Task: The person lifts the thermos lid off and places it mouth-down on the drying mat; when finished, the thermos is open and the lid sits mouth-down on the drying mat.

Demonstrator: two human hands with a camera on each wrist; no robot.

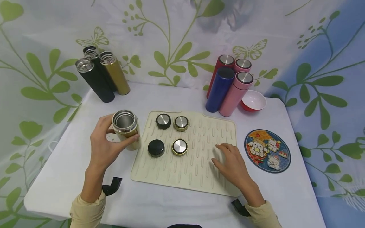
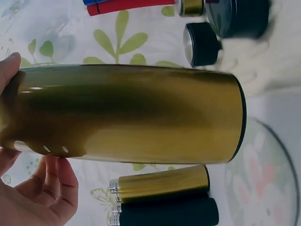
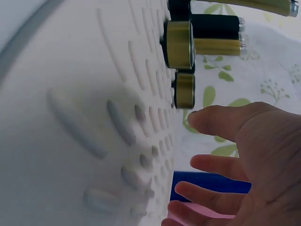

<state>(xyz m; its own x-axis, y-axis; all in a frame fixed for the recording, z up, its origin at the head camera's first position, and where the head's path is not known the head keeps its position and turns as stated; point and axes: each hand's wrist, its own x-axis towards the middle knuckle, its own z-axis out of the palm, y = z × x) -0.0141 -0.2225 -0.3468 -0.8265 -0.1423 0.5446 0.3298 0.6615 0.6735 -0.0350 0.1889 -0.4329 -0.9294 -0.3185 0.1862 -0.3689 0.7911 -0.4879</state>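
Observation:
My left hand [image 1: 106,142] grips a gold thermos bottle [image 2: 141,115] near its lidless top, thumb on one side and fingers round the other. Its bare steel mouth [image 1: 124,121] faces up in the head view, beside the left edge of the cream ridged mat [image 1: 199,177]. Over the right part of that mat my right hand [image 1: 232,164] hovers with loosely bent fingers, holding nothing. On the mat sit two gold-rimmed lids, one near [image 1: 179,147] and one far [image 1: 181,123], and two black lids, one near [image 1: 156,148] and one far [image 1: 163,121].
At the back left stand two black bottles and a gold bottle [image 1: 117,74], all lidless. A blue bottle [image 1: 219,90] stands among red and pink lidded bottles [image 1: 235,95] at the back right, next to a red-and-white bowl [image 1: 253,100]. A round cartoon coaster [image 1: 267,151] lies at right.

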